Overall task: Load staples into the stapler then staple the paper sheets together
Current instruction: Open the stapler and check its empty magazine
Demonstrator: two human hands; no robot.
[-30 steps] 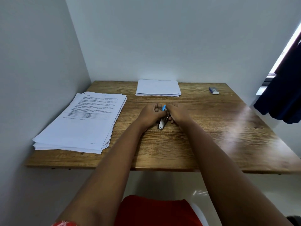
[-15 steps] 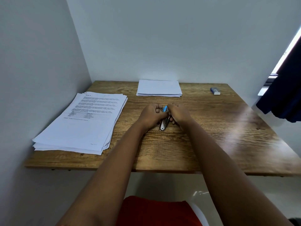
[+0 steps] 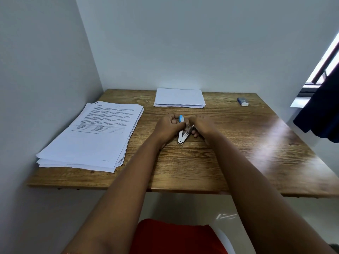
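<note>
Much of the small metal stapler with a blue plastic cap (image 3: 183, 133) is covered by the two hands that meet over it at the middle of the brown wood-grain table (image 3: 238, 153). Visible parts: the blue cap end poking up between the knuckles, and two bright steel arms that spread apart and join at a hinge nearest the camera, resting on or just above the tabletop; cannot tell which. The left hand (image 3: 169, 126) is curled closed around the stapler's upper part, fingers folded under and out of sight. The right hand (image 3: 202, 125) is also curled, fingertips pinched against the steel arm on its side; whether a strip of staples sits between those fingers cannot be made out. Staple channel interior hidden. To the left, a thick, slightly fanned stack of white printed paper sheets (image 3: 93, 138) lies flat, text too small to read. At the far edge, against the wall, a thinner neat stack of blank white sheets (image 3: 179, 98). Far right corner: a small blue and white rectangular box (image 3: 242, 101), label illegible. Dark blue cloth (image 3: 322, 114) hangs at the right, cut off by the frame. Red fabric (image 3: 174, 237) at bottom, partly hidden by both forearms.
</note>
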